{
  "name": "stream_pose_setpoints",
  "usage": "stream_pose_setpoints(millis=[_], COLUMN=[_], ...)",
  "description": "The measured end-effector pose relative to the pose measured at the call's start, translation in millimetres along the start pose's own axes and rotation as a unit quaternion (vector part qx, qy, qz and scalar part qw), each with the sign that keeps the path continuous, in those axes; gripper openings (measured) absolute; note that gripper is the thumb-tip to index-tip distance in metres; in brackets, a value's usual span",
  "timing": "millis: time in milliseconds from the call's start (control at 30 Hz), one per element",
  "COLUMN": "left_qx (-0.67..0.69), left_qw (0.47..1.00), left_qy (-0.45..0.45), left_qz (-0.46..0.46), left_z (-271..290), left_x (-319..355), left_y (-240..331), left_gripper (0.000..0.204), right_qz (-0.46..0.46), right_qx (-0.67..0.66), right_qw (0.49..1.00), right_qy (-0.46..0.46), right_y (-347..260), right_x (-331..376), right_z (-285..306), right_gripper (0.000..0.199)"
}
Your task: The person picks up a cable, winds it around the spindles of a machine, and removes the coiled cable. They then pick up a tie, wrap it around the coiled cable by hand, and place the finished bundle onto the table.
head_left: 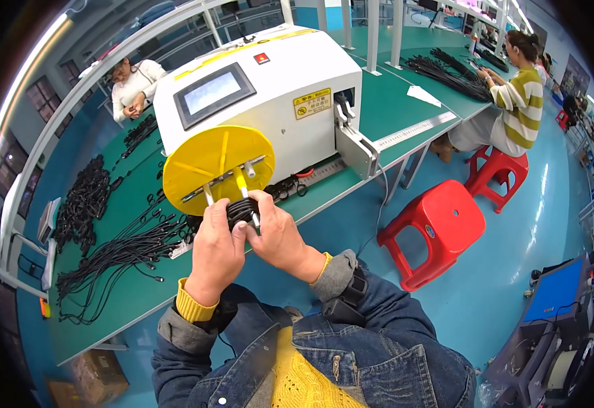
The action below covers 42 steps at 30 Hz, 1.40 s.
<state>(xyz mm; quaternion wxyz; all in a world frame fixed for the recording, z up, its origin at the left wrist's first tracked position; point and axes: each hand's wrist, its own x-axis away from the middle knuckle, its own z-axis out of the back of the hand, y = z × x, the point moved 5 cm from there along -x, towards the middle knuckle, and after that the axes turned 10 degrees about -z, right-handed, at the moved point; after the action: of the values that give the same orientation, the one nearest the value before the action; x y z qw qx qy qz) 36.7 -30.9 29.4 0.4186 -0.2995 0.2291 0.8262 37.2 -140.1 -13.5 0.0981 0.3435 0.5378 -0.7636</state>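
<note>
Gripping a glossy black cable coil (241, 211) with both hands, left hand (215, 251) and right hand (280, 234), you are holding it against the round yellow winding disc (208, 160); your fingers are hiding its lower loops.

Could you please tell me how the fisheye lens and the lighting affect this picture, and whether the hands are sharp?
In the head view, straight lines bow toward the rim, such as the green bench edge; the corners are black. Ceiling lights glare on the blue floor. The left hand and right hand, both gripping the black cable coil, look sharp.
</note>
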Motion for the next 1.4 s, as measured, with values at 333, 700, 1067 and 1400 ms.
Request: stream_pose_setpoints(millis=[333, 700, 1067, 1400], left_qx=[0.002, 0.597, 0.633, 0.698], left_qw=[0.997, 0.644, 0.55, 0.367], left_qy=[-0.061, -0.104, -0.327, -0.343], left_qz=[0.052, 0.467, 0.436, 0.51], left_z=[5, -62, -72, -97], left_x=[32, 132, 144, 168], left_y=[39, -23, 2, 3], left_gripper=[0.027, 0.034, 0.037, 0.03], right_qz=[-0.044, -0.09, -0.041, -0.04], right_qx=[0.106, 0.155, 0.164, 0.236], right_qw=[0.992, 0.942, 0.912, 0.864], right_qy=[-0.042, -0.282, -0.375, -0.443], right_y=[-14, 39, 53, 53], right_x=[31, 92, 110, 106], right_z=[10, -6, -30, -25], right_gripper=[0.036, 0.027, 0.024, 0.019])
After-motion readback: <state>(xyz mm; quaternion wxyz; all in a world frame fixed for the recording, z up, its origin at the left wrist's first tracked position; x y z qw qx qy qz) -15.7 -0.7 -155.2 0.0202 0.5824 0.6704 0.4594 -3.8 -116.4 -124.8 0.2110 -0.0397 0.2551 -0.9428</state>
